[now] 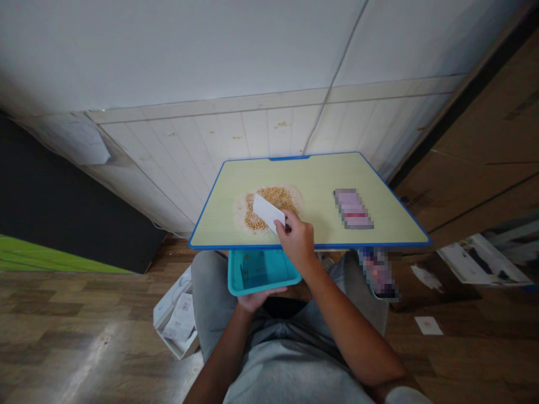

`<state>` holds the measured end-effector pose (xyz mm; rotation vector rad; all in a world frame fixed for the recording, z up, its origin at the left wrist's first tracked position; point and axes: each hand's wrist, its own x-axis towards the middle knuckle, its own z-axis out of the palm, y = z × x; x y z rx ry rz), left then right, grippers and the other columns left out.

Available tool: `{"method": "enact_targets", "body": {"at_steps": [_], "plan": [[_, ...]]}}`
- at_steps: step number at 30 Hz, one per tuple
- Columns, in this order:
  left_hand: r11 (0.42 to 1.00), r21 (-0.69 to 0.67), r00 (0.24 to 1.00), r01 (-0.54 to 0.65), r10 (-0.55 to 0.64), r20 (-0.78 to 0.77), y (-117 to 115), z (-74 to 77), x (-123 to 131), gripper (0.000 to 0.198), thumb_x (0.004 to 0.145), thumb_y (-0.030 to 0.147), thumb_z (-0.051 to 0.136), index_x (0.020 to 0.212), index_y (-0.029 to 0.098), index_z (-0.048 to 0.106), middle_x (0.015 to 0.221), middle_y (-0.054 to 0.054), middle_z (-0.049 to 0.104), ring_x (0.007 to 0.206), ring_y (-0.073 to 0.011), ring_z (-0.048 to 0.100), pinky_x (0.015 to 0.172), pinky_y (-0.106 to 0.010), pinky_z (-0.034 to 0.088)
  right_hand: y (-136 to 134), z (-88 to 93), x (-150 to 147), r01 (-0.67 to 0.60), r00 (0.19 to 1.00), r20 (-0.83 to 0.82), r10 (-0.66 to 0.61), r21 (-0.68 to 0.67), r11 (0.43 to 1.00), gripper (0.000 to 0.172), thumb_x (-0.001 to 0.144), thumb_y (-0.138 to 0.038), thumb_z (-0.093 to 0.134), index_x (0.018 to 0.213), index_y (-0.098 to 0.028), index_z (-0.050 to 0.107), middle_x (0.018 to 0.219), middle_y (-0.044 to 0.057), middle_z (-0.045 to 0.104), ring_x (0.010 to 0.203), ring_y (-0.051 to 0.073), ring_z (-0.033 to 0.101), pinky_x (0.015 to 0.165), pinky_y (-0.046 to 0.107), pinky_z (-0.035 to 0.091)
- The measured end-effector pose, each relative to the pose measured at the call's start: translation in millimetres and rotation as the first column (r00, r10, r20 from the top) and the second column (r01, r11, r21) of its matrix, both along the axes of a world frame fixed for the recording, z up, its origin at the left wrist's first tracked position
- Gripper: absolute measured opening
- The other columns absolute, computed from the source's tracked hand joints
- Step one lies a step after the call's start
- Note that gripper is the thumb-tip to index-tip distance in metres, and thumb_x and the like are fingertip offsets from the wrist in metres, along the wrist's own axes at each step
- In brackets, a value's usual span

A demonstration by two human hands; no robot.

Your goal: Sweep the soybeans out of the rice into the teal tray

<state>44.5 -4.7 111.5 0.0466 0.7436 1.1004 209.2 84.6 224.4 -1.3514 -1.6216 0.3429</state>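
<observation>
Between thumb and fingers, my right hand grips a white card, which is held tilted over a spread of yellow soybeans. Pale rice-like grains lie around and among the beans on the table. Just below the table's front edge, a turquoise plastic tray sits above my lap. My left hand supports it from underneath, with most of its fingers hidden by the tray. A few small bits show inside the tray.
A blurred-out pinkish rectangular object lies on the table's right side. Blue edging runs around the tabletop. A white box with papers stands on the floor at left. Cardboard rises at right, and a panelled wall stands behind.
</observation>
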Motion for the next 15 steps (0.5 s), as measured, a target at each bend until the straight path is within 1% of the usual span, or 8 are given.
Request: {"method": "enact_targets", "body": {"at_steps": [4,8,10,12,14,15], "plan": [[1.0,-0.002,1.0,-0.009,0.009,0.004,0,-1.9,-1,0.067,0.099,0.078,0.04,0.129,0.032,0.079,0.154,-0.014,0.071,0.15,-0.0546,0.054,0.105,-0.081,0.054,-1,0.1,-2,0.005,1.0,0.003,-0.005,-0.021,1.0,0.024,0.096,-0.032,0.063,0.111,-0.023,0.079,0.086,0.008,0.081,0.073,0.025,0.076,0.069,0.031,0.052],[1.0,0.007,1.0,-0.002,0.002,-0.007,0,-9.6,-4,0.073,0.098,0.082,0.038,0.135,0.033,0.077,0.156,-0.013,0.069,0.15,-0.0542,0.054,0.106,-0.08,0.053,2,5.1,10,0.082,0.994,-0.066,-0.083,-0.021,0.996,0.024,0.094,-0.033,0.065,0.11,-0.022,0.078,0.082,0.009,0.081,0.074,0.027,0.078,0.071,0.032,0.056],[0.999,0.033,1.0,0.018,-0.018,0.002,0,-14.9,-7,0.078,0.096,0.086,0.036,0.138,0.034,0.075,0.159,-0.012,0.067,0.151,-0.0536,0.053,0.108,-0.082,0.05,6,9.4,19,0.132,0.985,-0.11,-0.13,0.01,0.991,0.024,0.094,-0.034,0.065,0.111,-0.021,0.077,0.087,0.009,0.083,0.077,0.027,0.079,0.075,0.034,0.059],[0.997,0.066,0.999,0.043,-0.044,0.011,0,-20.0,-9,0.083,0.093,0.091,0.036,0.14,0.035,0.075,0.162,-0.011,0.064,0.152,-0.0533,0.053,0.112,-0.083,0.047,10,13.4,26,0.191,0.973,-0.137,-0.184,0.046,0.98,0.023,0.093,-0.033,0.064,0.108,-0.021,0.076,0.088,0.009,0.084,0.078,0.027,0.08,0.075,0.034,0.06],[0.993,0.102,0.998,0.066,-0.068,0.012,0,-24.1,-10,0.084,0.09,0.093,0.037,0.14,0.037,0.075,0.164,-0.009,0.063,0.153,-0.0526,0.052,0.115,-0.082,0.044,11,15.6,29,0.196,0.971,-0.148,-0.186,0.054,0.979,0.023,0.093,-0.033,0.064,0.108,-0.021,0.076,0.086,0.008,0.083,0.078,0.026,0.08,0.076,0.034,0.061],[0.99,0.121,0.997,0.075,-0.077,0.012,1,-25.6,-10,0.085,0.089,0.094,0.038,0.14,0.038,0.075,0.165,-0.008,0.062,0.154,-0.0524,0.051,0.116,-0.082,0.044,11,15.8,28,0.178,0.975,-0.145,-0.169,0.047,0.983,0.024,0.093,-0.033,0.064,0.109,-0.021,0.076,0.085,0.008,0.083,0.077,0.026,0.08,0.076,0.033,0.061]]}}
